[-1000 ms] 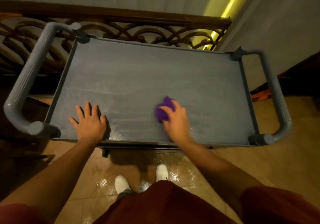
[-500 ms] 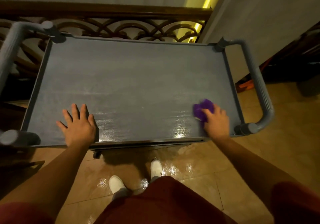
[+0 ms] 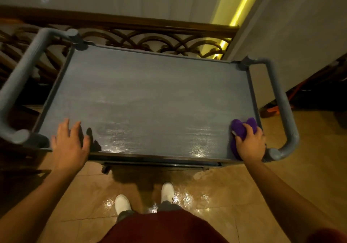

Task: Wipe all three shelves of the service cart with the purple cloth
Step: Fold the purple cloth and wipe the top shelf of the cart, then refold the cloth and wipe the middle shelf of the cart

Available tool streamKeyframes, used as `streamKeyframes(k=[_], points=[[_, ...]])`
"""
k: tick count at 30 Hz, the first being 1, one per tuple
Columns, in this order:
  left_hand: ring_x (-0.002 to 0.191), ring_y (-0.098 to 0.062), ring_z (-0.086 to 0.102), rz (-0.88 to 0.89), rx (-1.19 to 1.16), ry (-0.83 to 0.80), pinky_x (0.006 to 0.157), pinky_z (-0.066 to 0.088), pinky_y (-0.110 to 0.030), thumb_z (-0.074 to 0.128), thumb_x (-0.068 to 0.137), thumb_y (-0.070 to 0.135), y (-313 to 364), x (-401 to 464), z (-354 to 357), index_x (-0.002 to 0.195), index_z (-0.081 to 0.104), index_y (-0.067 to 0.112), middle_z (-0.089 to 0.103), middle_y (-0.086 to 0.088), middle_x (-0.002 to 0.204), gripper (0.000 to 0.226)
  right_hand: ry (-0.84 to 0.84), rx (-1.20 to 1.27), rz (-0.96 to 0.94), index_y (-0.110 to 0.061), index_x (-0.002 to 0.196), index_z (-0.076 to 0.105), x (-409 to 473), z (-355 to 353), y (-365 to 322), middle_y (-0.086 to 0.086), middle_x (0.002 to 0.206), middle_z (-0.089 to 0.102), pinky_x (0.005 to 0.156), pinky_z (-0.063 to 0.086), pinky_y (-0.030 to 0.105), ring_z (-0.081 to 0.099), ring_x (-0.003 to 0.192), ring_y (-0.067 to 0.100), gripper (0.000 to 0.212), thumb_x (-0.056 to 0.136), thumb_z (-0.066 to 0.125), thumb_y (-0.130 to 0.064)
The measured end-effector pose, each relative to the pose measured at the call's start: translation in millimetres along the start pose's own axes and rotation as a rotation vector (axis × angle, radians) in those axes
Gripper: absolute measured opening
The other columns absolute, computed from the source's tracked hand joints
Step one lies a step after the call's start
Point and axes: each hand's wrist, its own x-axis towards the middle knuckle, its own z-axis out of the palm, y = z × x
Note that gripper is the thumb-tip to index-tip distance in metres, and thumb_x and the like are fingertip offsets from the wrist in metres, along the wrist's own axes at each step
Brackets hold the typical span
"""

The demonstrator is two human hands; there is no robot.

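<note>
The grey service cart's top shelf point(image 3: 150, 96) fills the middle of the head view, with wet streaks shining along its near edge. My right hand point(image 3: 250, 145) grips the bunched purple cloth point(image 3: 242, 128) at the shelf's near right corner, pressing it onto the surface. My left hand point(image 3: 70, 143) hovers at the near left edge with its fingers spread, blurred by motion. The two lower shelves are hidden under the top one.
Grey tubular handles stand at the cart's left end point(image 3: 20, 85) and right end point(image 3: 281, 107). A dark wooden railing point(image 3: 131, 28) runs right behind the cart. My white shoes point(image 3: 167, 192) stand on the glossy tiled floor below the near edge.
My right hand has swept the purple cloth rightward along the near edge, from mid-shelf to the right corner. My left hand has drawn back toward the near left edge.
</note>
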Motion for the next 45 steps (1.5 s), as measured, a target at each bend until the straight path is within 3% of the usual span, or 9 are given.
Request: streamKeyframes(k=[5, 8, 19, 22, 25, 29, 35, 39, 45], points=[[0.147, -0.042, 0.029, -0.146, 0.008, -0.163, 0.106, 0.042, -0.063, 0.066, 0.092, 0.032, -33, -60, -4, 0.156, 0.026, 0.025, 0.003, -0.009, 0.168, 0.076, 0.009, 0.219, -0.009, -0.02, 0.139, 0.051, -21, 24, -55, 0.027, 0.142, 0.043, 0.104, 0.043, 0.059, 0.045, 0.127, 0.052, 0.057, 0.087, 0.073, -0.014], [0.132, -0.041, 0.051, -0.134, -0.081, -0.2, 0.074, 0.056, -0.037, 0.068, 0.092, 0.032, -35, -67, -2, 0.16, 0.012, 0.026, -0.017, -0.003, 0.168, 0.089, -0.011, 0.284, -0.163, -0.018, 0.136, 0.058, -57, 38, -128, 0.026, 0.137, 0.048, 0.104, 0.046, 0.054, 0.05, 0.12, 0.049, 0.054, 0.084, 0.073, -0.013], [0.128, -0.028, 0.057, 0.055, -0.291, -0.325, 0.094, 0.053, -0.04, 0.067, 0.091, 0.041, -90, -57, -24, 0.157, -0.008, 0.041, 0.004, 0.004, 0.169, 0.1, -0.175, 0.255, -0.66, -0.028, 0.135, 0.051, -226, 106, -403, 0.016, 0.137, 0.047, 0.095, 0.052, 0.049, 0.052, 0.117, 0.037, 0.061, 0.082, 0.077, -0.017], [0.097, -0.018, 0.071, 0.021, -0.369, -0.331, 0.074, 0.053, -0.028, 0.065, 0.092, 0.042, -97, -52, -22, 0.15, -0.023, 0.048, 0.027, -0.006, 0.165, 0.106, -0.242, 0.291, -0.722, -0.029, 0.137, 0.051, -237, 109, -432, 0.013, 0.14, 0.046, 0.098, 0.053, 0.048, 0.05, 0.124, 0.035, 0.062, 0.083, 0.079, -0.016], [0.102, -0.022, 0.069, 0.007, -0.375, -0.365, 0.081, 0.054, -0.036, 0.061, 0.095, 0.043, -101, -48, -27, 0.154, -0.019, 0.041, 0.036, -0.009, 0.161, 0.099, -0.394, 0.427, -0.769, -0.029, 0.138, 0.055, -227, 90, -424, 0.01, 0.144, 0.047, 0.105, 0.05, 0.045, 0.05, 0.129, 0.034, 0.061, 0.084, 0.075, -0.008], [0.12, -0.032, 0.062, -0.115, -0.39, -0.314, 0.097, 0.05, -0.051, 0.051, 0.1, 0.04, -87, -29, -55, 0.157, 0.014, 0.028, 0.056, -0.013, 0.144, 0.069, -0.286, 0.626, -0.75, -0.034, 0.141, 0.048, -229, 41, -376, 0.004, 0.144, 0.051, 0.098, 0.055, 0.041, 0.054, 0.127, 0.026, 0.068, 0.083, 0.08, -0.02], [0.079, -0.016, 0.074, -0.135, -0.992, -0.428, 0.063, 0.062, -0.034, 0.058, 0.094, 0.052, -14, -59, -84, 0.133, 0.05, 0.029, 0.071, -0.002, 0.106, 0.046, -0.269, 0.636, -0.643, -0.042, 0.144, 0.039, -269, -1, -280, -0.008, 0.145, 0.055, 0.098, 0.052, 0.033, 0.058, 0.125, 0.017, 0.083, 0.073, 0.081, -0.053], [0.099, -0.009, 0.067, 0.016, -0.962, -0.596, 0.08, 0.06, -0.031, 0.071, 0.084, 0.055, 39, -103, -50, 0.133, 0.048, 0.03, 0.063, 0.01, 0.116, 0.06, -0.256, 0.526, -0.639, -0.029, 0.145, 0.042, -295, 12, -225, -0.006, 0.141, 0.058, 0.093, 0.053, 0.035, 0.057, 0.118, 0.018, 0.083, 0.073, 0.082, -0.042], [0.087, -0.009, 0.074, 0.07, -0.928, -0.815, 0.065, 0.058, -0.02, 0.072, 0.076, 0.055, 82, -131, -22, 0.109, 0.064, 0.029, 0.076, 0.004, 0.097, 0.043, -0.249, 0.576, -0.536, -0.03, 0.143, 0.044, -290, 16, -169, -0.008, 0.142, 0.055, 0.093, 0.044, 0.017, 0.051, 0.123, 0.009, 0.08, 0.074, 0.083, -0.041]])
